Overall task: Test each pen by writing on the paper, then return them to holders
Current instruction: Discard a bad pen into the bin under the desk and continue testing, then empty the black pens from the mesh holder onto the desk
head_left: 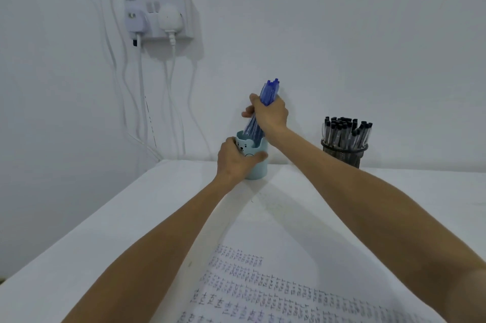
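Left hand (234, 162) grips the bear-faced holder (259, 170) at the far edge of the surface (157, 204) as right hand (272, 115) clamps blue pens (269, 89) mid-barrel, a bundle likely light and slippery.

Right hand (271, 112) around blue pens (269, 90) in light-blue cup (259, 165), left hand (235, 162) gripping cup.

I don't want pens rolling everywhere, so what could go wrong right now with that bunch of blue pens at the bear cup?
The right hand grips the whole bundle of blue plastic pens, tilted; some could slip out and scatter.
Their lower ends could catch the rim of the light blue bear-faced cup and tip it, though the left hand holds it.
The right forearm might bump the nearby black mesh pen holder.
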Available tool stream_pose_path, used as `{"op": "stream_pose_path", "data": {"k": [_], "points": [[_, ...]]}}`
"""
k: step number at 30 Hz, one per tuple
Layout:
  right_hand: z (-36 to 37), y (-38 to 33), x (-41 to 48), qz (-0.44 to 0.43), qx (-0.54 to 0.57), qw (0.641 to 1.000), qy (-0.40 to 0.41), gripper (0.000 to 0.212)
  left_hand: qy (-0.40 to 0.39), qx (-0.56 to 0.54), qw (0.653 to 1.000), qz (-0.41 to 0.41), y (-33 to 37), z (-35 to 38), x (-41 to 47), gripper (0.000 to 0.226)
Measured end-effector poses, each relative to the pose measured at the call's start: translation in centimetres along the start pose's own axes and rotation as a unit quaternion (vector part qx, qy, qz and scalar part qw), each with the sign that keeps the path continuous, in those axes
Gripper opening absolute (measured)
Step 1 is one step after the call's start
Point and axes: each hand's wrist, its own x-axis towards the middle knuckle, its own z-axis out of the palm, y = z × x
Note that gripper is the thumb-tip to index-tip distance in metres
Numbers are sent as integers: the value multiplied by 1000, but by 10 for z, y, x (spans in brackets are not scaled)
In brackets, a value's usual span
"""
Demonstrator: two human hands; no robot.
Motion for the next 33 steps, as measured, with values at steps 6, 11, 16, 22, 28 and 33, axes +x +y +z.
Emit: {"op": "stream_pose_path", "data": {"k": [6, 11, 16, 22, 28, 33], "points": [[-1, 20, -14, 35, -203, 977, -55, 18, 7, 3, 1000, -5, 3, -4, -6, 66], [-6, 29, -27, 47, -199, 977, -61, 28, 0, 4, 1000, -19, 9, -4, -9, 68], [-14, 17, -37, 27, -198, 978, -54, 54, -17, 3, 1000, -25, 13, -6, -18, 62], [-43, -9, -72, -76, -278, 957, -26, 56, -64, 31, 996, -58, 15, -20, -40, 55], [-106, -9, -118, -53, -372, 921, -103, 28, -93, 61, 992, -60, 23, -29, -69, 42], [-166, -9, -124, 13, -460, 885, -67, 29, -126, 59, 990, -29, 37, -25, -90, 34]]}}
